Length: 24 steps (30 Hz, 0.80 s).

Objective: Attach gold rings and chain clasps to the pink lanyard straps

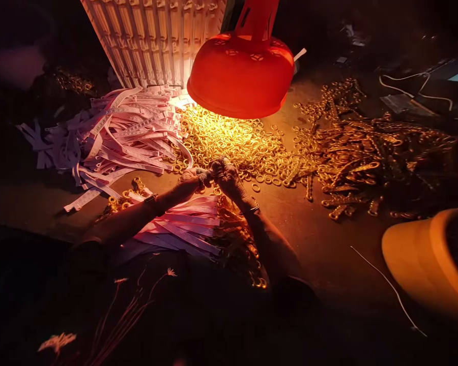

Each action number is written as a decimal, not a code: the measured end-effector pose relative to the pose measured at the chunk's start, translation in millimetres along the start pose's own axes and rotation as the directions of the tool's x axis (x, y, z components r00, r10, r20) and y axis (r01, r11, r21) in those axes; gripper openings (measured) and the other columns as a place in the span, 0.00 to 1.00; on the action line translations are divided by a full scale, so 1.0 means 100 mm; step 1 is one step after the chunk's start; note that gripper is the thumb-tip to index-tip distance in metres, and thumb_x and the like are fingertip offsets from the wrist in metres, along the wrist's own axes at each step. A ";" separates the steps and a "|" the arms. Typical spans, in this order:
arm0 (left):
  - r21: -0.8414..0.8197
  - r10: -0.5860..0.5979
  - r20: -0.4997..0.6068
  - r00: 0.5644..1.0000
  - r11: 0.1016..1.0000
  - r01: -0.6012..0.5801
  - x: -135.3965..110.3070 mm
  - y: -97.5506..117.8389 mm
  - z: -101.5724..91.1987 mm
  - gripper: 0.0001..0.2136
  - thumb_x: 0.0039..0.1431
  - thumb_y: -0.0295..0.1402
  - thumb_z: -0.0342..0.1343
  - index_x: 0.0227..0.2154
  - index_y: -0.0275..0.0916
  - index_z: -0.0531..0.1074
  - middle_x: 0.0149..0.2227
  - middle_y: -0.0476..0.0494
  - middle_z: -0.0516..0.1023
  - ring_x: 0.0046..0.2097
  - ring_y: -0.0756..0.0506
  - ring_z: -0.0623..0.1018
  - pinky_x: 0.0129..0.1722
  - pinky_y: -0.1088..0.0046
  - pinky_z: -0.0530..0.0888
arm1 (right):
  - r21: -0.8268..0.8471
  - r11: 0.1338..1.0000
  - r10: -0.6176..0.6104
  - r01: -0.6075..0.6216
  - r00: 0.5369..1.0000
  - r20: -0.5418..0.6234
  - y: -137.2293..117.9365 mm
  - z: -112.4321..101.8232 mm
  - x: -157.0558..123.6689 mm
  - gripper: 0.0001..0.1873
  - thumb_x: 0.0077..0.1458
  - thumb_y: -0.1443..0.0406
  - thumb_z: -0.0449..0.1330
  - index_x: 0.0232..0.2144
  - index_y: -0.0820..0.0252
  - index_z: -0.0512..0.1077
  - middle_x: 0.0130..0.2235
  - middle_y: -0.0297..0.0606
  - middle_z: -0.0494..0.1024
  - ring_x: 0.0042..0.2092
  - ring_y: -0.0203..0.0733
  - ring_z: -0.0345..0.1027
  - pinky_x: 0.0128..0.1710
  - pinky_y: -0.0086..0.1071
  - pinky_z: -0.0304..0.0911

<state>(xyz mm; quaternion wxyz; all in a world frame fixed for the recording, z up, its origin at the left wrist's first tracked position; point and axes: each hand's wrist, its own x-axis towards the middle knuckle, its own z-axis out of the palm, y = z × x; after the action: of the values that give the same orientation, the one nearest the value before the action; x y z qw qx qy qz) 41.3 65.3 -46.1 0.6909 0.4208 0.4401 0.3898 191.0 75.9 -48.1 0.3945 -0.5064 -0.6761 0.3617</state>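
My left hand (194,182) and my right hand (226,175) meet in front of a heap of small gold rings (232,140). The fingers of both are bent and pressed together, and what they hold between them is too small and dark to make out. Just below my hands lies a fanned bundle of flat pink straps (183,218), beside a dark pile of gold-coloured linked pieces (238,229). A few rings lie near my left wrist.
A red lamp (240,76) hangs low over the rings. Many pink straps (125,132) are heaped at the left, by a ribbed panel (152,40). Braided-looking pieces (351,152) pile up at the right, with a yellow tub (408,254) at the right edge and a thin white string (393,290).
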 end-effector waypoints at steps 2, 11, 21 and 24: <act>0.014 -0.039 0.000 0.999 0.999 0.039 -0.03 0.15 -0.02 0.15 0.50 0.37 0.63 0.18 0.35 0.65 0.16 0.53 0.64 0.18 0.58 0.57 0.19 0.78 0.51 | -0.059 0.998 -0.001 0.005 0.997 0.077 -0.12 -0.08 -0.05 0.25 0.61 0.45 0.47 0.38 0.61 0.64 0.30 0.36 0.68 0.30 0.36 0.60 0.32 0.31 0.58; 0.270 -0.223 0.180 0.958 0.948 0.170 -0.55 0.62 -0.09 0.09 0.48 0.32 0.67 0.22 0.32 0.75 0.18 0.50 0.68 0.19 0.57 0.59 0.20 0.79 0.51 | -0.462 0.884 0.045 0.071 0.971 0.235 -0.75 -0.17 -0.86 0.18 0.62 0.53 0.52 0.41 0.63 0.63 0.23 0.33 0.66 0.23 0.35 0.56 0.25 0.29 0.43; 0.206 -0.165 0.203 0.965 0.971 0.123 -1.03 0.43 0.02 0.07 0.47 0.30 0.66 0.22 0.32 0.75 0.21 0.45 0.75 0.22 0.53 0.69 0.19 0.81 0.59 | -0.367 0.926 0.137 -0.087 0.984 0.113 -0.77 0.00 -1.26 0.14 0.61 0.54 0.52 0.37 0.60 0.62 0.28 0.39 0.72 0.26 0.36 0.61 0.25 0.29 0.47; 0.179 -0.149 0.182 0.972 0.977 0.116 -1.02 0.40 0.03 0.08 0.47 0.30 0.66 0.22 0.31 0.74 0.19 0.47 0.72 0.21 0.54 0.67 0.19 0.81 0.59 | -0.189 0.976 0.143 -0.109 0.975 0.173 -0.77 0.01 -1.22 0.13 0.60 0.55 0.53 0.35 0.59 0.60 0.29 0.37 0.72 0.27 0.34 0.61 0.26 0.27 0.51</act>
<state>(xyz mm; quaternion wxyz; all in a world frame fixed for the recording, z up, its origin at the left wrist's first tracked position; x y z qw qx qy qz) 6.2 -14.5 20.5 0.7174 0.4830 0.4286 0.2614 180.5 -59.4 -0.2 0.2588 -0.5457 -0.7061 0.3696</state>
